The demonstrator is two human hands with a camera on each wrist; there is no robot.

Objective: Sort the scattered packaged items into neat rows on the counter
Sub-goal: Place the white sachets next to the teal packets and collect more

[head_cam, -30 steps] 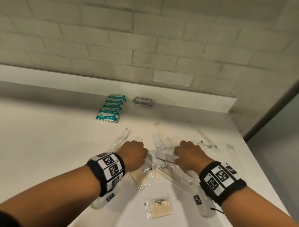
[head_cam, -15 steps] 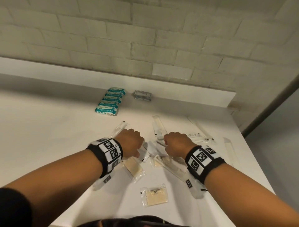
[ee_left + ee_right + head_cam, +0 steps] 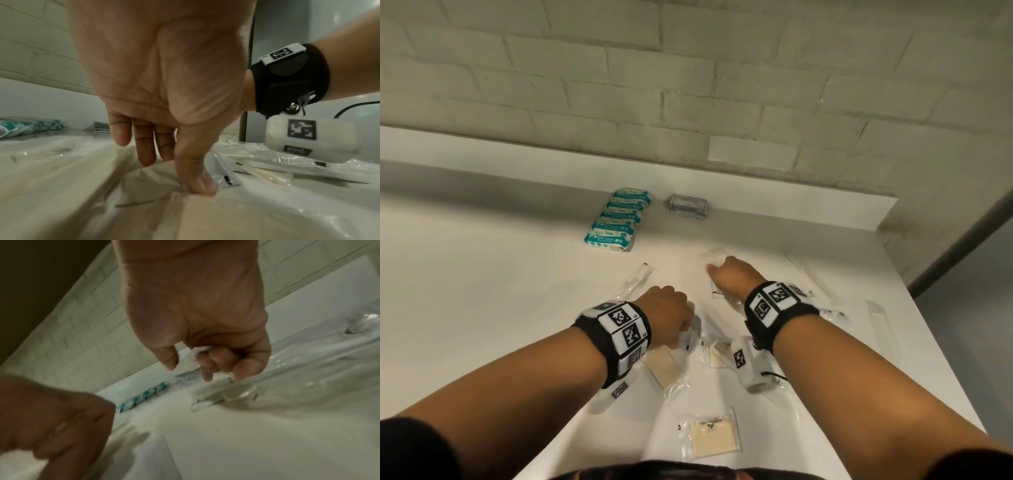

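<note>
Clear plastic packets lie scattered on the white counter (image 3: 482, 291). My left hand (image 3: 674, 325) is low over the pile; in the left wrist view its thumb and forefinger (image 3: 197, 185) pinch the edge of a clear packet (image 3: 148, 180). My right hand (image 3: 726, 274) is farther back, fingers curled round a long clear packet (image 3: 714, 255), seen blurred in the right wrist view (image 3: 226, 391). A neat row of teal packets (image 3: 616, 219) and a small stack of grey packets (image 3: 688, 205) sit by the back ledge.
Two beige packets (image 3: 714, 438) (image 3: 662, 368) and a bagged comb (image 3: 722, 349) lie near me. More long clear packets (image 3: 815, 274) (image 3: 880, 322) lie toward the counter's right edge. A raised ledge (image 3: 517, 164) and brick wall close the back.
My right hand has moved away from the pile toward the back of the counter with a clear packet in it. My left hand has stayed at the pile.
</note>
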